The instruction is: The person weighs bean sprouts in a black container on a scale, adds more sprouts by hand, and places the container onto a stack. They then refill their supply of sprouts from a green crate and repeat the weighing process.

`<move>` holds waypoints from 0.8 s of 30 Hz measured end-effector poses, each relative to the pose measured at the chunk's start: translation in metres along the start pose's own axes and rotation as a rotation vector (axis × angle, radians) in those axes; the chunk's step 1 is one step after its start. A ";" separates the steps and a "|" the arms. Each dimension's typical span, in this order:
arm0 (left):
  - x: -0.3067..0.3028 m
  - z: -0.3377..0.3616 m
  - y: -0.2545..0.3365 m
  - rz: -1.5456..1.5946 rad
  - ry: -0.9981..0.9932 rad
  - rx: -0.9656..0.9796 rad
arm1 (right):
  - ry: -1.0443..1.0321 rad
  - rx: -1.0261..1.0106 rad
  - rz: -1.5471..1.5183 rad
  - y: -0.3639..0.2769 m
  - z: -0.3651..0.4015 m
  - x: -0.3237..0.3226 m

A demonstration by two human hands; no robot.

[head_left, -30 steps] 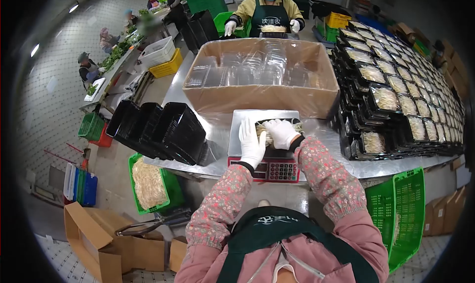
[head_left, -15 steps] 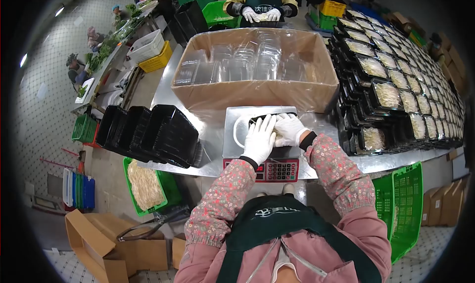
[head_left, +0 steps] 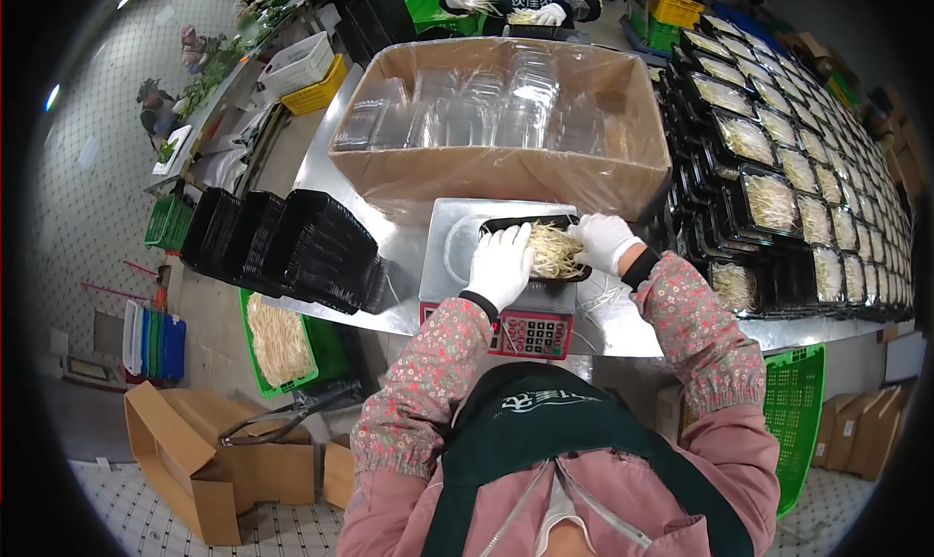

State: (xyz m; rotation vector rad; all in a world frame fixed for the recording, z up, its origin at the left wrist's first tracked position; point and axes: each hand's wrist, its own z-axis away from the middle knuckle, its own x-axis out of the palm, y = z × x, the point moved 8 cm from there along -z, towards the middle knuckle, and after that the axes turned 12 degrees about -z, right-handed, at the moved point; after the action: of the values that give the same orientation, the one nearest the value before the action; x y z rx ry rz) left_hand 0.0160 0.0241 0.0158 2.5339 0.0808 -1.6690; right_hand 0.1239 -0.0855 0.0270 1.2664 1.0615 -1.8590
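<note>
A black tray of pale sprouts (head_left: pixel 554 250) sits on the metal plate of a red digital scale (head_left: pixel 533 335). My left hand (head_left: pixel 502 265), in a white glove, rests over the tray's left side with its fingers stretched out. At the tray's right edge my right hand (head_left: pixel 603 241), also gloved, has its fingers bent together against the rim and sprouts; what its fingertips hold, if anything, is hidden. Behind the scale stands a cardboard box (head_left: pixel 496 176) of clear plastic lids (head_left: pixel 530 100).
Nested black trays (head_left: pixel 321 251) lean at the left. Packed sprout trays (head_left: pixel 773 202) are stacked high at the right. A green crate (head_left: pixel 277 343) of sprouts stands below left. Across the table, a co-worker's gloved hands (head_left: pixel 550 14) handle sprouts over a tray.
My hands have moved apart, uncovering the sprouts in the tray. My right hand has shifted right to the rim. The co-worker's hands have separated, one lifting sprouts.
</note>
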 end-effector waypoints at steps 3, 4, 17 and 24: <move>0.005 -0.007 -0.003 -0.007 -0.032 -0.008 | 0.251 -0.022 0.084 0.004 -0.012 0.013; 0.006 -0.005 -0.002 -0.011 -0.017 0.001 | 0.260 -0.033 0.036 0.006 -0.012 0.010; -0.057 0.020 -0.043 0.367 0.194 -0.168 | 0.438 0.246 -1.143 0.110 0.092 -0.053; -0.011 0.063 -0.151 0.708 -0.017 -0.686 | 0.452 0.043 -0.774 0.112 0.080 -0.040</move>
State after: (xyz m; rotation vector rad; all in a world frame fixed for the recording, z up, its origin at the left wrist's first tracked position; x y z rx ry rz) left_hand -0.0609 0.1667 -0.0078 1.7384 -0.1916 -1.1179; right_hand 0.1982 -0.2058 0.0521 1.4655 1.9785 -2.1795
